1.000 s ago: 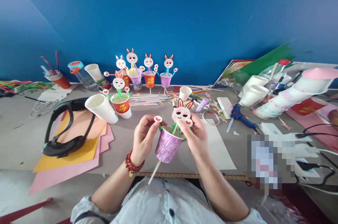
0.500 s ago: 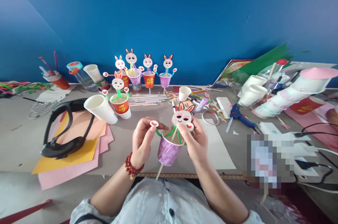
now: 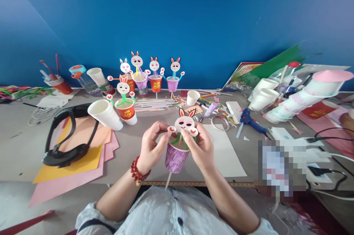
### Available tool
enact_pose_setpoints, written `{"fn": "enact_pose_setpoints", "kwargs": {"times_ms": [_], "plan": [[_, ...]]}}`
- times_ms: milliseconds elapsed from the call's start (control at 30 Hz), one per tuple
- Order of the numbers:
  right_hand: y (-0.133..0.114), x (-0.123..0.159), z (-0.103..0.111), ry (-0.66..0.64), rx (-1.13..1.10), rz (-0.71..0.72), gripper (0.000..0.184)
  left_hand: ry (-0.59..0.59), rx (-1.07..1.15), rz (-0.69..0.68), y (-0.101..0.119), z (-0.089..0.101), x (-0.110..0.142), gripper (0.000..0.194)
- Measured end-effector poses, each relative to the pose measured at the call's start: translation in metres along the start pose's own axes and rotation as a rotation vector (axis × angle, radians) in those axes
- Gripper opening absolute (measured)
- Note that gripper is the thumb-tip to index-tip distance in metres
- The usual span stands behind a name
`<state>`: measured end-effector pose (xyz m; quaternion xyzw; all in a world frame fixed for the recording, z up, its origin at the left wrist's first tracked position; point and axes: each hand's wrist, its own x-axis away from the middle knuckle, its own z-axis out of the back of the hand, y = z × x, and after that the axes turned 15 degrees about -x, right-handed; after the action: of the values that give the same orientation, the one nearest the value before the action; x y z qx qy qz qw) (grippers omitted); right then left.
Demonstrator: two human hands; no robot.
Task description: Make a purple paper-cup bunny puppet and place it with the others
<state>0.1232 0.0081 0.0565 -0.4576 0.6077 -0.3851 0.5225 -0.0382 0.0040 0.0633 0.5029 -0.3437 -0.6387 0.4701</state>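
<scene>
Between my hands is a rabbit puppet made from a purple-coloured paper cup (image 3: 177, 158), with a stick (image 3: 168, 180) coming out below. Its white paper face (image 3: 184, 122) has orange-lined ears and stands above the cup's rim. Green pipe-cleaner arms end in white paper discs with red hearts. My left hand (image 3: 155, 146) pinches the left paper disc (image 3: 172, 129) between thumb and fingers. My right hand (image 3: 199, 146) pinches the right paper disc (image 3: 193, 131) beside the face. Part of the green arms is hidden behind my fingers.
Several finished rabbit cups (image 3: 156, 83) stand at the back. Stacked white cups (image 3: 103, 113), a black headset (image 3: 69, 135) and coloured paper (image 3: 69, 168) lie left. A glue gun (image 3: 251, 120), tape roll (image 3: 220, 123), white sheet (image 3: 225, 154) and power strip (image 3: 290, 135) are to the right.
My left hand has brought its heart disc inward, closer to the rabbit's face. The face and the right disc have shifted slightly left, and the cup is more upright.
</scene>
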Motion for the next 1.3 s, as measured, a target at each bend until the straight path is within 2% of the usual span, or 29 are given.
{"fn": "enact_pose_setpoints", "kwargs": {"times_ms": [333, 633, 933, 1300], "plan": [[-0.0024, 0.0011, -0.0012, -0.024, -0.001, 0.002, 0.014, -0.034, 0.034, 0.046, -0.0011, 0.0008, -0.0017, 0.016], [-0.0015, 0.0026, -0.0024, -0.028, -0.023, 0.009, 0.013, -0.015, 0.033, 0.048, -0.0021, -0.0011, -0.0003, 0.016], [-0.0073, 0.0009, -0.0038, -0.033, 0.047, 0.048, 0.012, 0.039, -0.041, -0.004, -0.0019, -0.0026, 0.0017, 0.014], [-0.0073, -0.001, -0.0059, -0.002, 0.104, -0.006, 0.02, 0.092, -0.102, -0.077, -0.0042, -0.0041, 0.0044, 0.008]]}}
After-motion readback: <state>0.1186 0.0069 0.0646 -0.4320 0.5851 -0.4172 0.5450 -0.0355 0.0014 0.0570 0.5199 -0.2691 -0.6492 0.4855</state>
